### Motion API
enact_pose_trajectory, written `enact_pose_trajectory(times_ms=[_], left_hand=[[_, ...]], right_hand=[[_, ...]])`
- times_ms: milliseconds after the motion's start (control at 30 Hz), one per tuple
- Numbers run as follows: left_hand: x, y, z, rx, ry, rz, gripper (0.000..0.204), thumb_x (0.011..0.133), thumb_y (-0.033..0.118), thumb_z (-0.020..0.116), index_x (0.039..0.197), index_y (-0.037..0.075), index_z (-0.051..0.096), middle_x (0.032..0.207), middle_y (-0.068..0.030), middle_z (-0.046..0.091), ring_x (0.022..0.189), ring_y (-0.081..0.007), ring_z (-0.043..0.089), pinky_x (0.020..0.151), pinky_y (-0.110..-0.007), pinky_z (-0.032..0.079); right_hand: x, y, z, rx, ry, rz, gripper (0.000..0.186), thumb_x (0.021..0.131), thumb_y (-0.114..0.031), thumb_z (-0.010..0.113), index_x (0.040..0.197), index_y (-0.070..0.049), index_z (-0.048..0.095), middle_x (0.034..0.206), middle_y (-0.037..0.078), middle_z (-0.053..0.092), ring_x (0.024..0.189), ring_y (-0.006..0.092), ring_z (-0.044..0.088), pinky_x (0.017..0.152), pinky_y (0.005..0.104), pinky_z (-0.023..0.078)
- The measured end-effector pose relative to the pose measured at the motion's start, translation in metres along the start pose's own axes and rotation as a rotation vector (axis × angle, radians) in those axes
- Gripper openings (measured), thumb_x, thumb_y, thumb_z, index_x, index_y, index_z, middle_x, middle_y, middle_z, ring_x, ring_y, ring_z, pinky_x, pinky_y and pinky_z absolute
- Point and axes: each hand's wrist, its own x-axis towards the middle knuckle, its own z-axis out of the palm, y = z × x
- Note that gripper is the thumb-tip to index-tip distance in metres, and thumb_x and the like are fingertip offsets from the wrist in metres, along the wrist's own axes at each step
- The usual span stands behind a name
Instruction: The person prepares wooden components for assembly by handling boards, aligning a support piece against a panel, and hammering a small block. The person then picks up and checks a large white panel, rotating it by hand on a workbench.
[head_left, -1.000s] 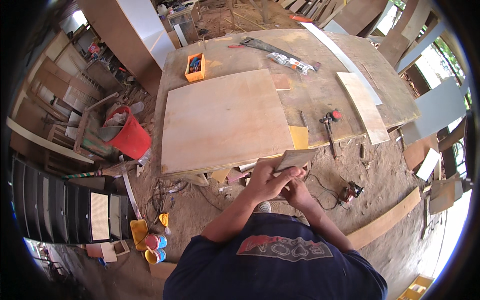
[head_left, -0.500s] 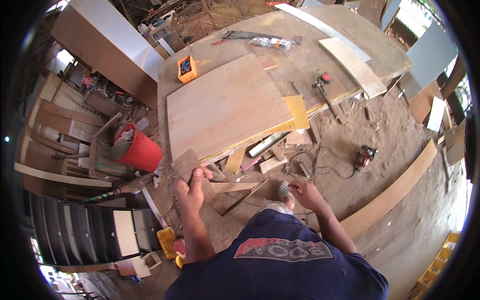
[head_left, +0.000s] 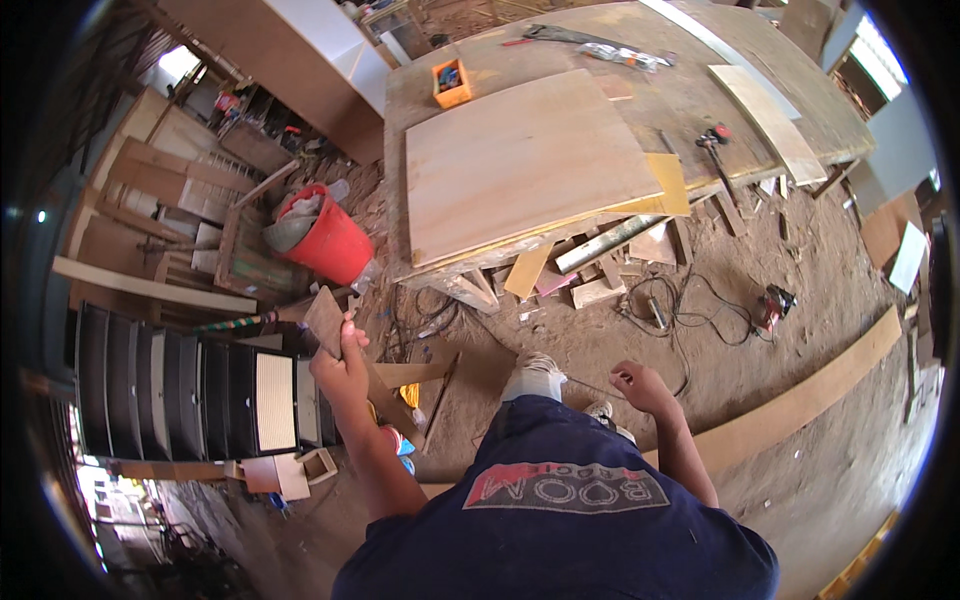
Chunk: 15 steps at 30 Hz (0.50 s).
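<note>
**Wood offcut held out at the left**

The small wood offcut (head_left: 324,320) sits at nine o'clock, gripped by the left hand (head_left: 343,368) above the dirt floor (head_left: 800,330). The right hand (head_left: 640,384), at five o'clock, hangs loosely curled, holding nothing. At twelve o'clock, a plywood sheet (head_left: 525,160) lies on the surface (head_left: 700,95); a red bucket (head_left: 330,240) stands at ten.

The left hand (head_left: 343,368) is raised out to the side, fingers closed (thumb up), while the right hand (head_left: 640,385) hangs low, loosely curled.
</note>
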Motion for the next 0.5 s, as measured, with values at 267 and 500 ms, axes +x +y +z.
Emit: enact_pose_trajectory(times_ms=[267,500], left_hand=[[0.013,-0.124,-0.016,0.129,0.176,0.036,0.026,0.104,0.018,0.068,0.115,-0.003,0.077,0.077,-0.0134,0.077,0.066,-0.0222,0.077,0.062,-0.034,0.059],[0.096,-0.232,0.001,0.040,0.247,-0.045,0.022,0.104,0.013,0.067,0.116,-0.004,0.076,0.081,-0.0136,0.077,0.069,-0.0211,0.077,0.064,-0.034,0.060]], right_hand=[[0.070,-0.058,0.033,-0.061,-0.029,-0.021,0.032,0.098,-0.026,0.074,0.116,0.000,0.073,0.103,0.018,0.078,0.097,0.0294,0.076,0.085,0.0398,0.059],[0.172,-0.119,0.097,-0.138,-0.077,0.001,0.032,0.097,-0.029,0.075,0.114,-0.001,0.073,0.102,0.019,0.078,0.096,0.0312,0.076,0.085,0.0413,0.059]])
